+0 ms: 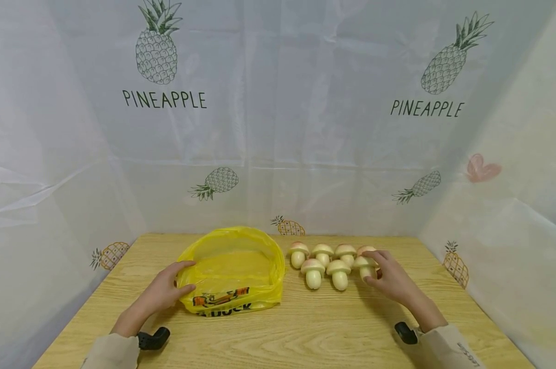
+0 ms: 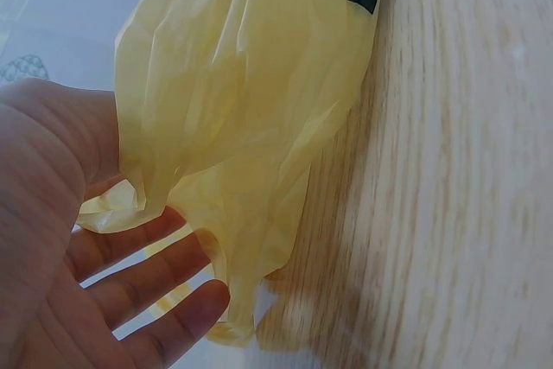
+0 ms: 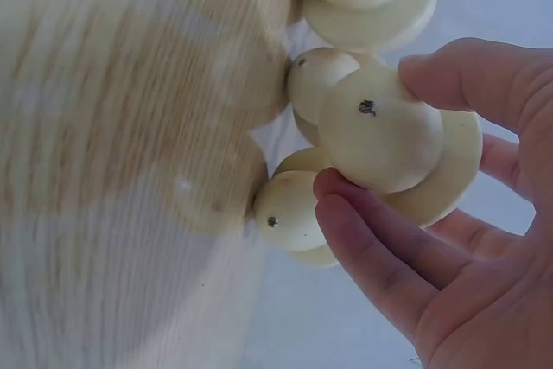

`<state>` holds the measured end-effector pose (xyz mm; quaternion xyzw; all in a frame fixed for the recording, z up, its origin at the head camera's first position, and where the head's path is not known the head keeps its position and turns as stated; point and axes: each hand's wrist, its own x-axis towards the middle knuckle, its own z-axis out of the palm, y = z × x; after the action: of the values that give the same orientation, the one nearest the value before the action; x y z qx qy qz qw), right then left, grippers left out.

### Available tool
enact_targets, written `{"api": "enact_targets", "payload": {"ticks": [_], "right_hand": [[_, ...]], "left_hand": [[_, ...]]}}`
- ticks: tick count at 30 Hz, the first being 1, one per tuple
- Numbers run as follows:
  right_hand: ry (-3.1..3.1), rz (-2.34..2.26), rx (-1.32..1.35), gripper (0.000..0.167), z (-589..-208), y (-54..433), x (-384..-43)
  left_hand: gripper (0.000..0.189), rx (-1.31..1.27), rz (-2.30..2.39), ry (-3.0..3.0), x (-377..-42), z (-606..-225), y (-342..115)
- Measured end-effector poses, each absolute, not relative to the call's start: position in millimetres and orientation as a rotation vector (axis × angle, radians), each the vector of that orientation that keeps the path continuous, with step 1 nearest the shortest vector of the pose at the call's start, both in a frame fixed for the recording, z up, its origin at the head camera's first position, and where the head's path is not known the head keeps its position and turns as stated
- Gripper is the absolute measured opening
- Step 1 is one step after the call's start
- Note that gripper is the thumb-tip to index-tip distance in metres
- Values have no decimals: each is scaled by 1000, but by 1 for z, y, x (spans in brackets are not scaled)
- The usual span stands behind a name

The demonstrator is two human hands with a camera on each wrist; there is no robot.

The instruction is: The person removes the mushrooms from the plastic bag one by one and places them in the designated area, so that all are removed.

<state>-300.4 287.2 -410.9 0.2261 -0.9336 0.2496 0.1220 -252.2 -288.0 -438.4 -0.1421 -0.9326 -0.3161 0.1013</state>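
Note:
A yellow plastic bag (image 1: 233, 302) with dark and orange print lies on the table, its mouth spread toward the head camera. At the bag's left rim is my left hand (image 1: 164, 287), thumb and forefinger apart and reaching over the edge. In the left wrist view, other fingers (image 2: 160, 283) of that hand lie loosely against the thin plastic. My right hand (image 1: 393, 279) grips a cream mushroom-shaped piece (image 3: 380, 131) between thumb and fingers, at the right end of a cluster. Whether that piece touches the table cannot be told.
Several similar mushroom-shaped pieces (image 1: 340, 279) stand close together in two rows, right of the bag. The wooden table (image 1: 278, 338) ends at a pale sheet (image 1: 278, 128) printed with pineapples, which also rises on both sides.

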Motion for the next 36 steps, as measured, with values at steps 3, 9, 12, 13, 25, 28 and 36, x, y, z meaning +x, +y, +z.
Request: {"api": "enact_targets", "payload": {"ticks": [3, 9, 12, 13, 25, 28, 36], "right_hand": [[-2747, 744, 651, 59, -413, 289, -301], [-2790, 740, 642, 59, -416, 290, -301], [-2802, 713, 644, 59, -417, 290, -301], [-2805, 710, 643, 59, -417, 290, -302], [-2799, 695, 648, 58, -422, 290, -302], [-2800, 701, 643, 57, -423, 290, -302], [-2835, 646, 597, 57, -421, 288, -300]], "left_hand": [[59, -424, -939, -2756, -252, -438, -288], [59, -419, -955, -2775, -252, -436, -287], [59, -417, -956, -2781, -251, -435, -287], [59, -415, -956, -2780, -251, -435, -287], [58, -423, -956, -2774, -251, -434, -287], [58, -422, -952, -2772, -252, -435, -288], [58, -424, -947, -2772, -252, -435, -287]]}}
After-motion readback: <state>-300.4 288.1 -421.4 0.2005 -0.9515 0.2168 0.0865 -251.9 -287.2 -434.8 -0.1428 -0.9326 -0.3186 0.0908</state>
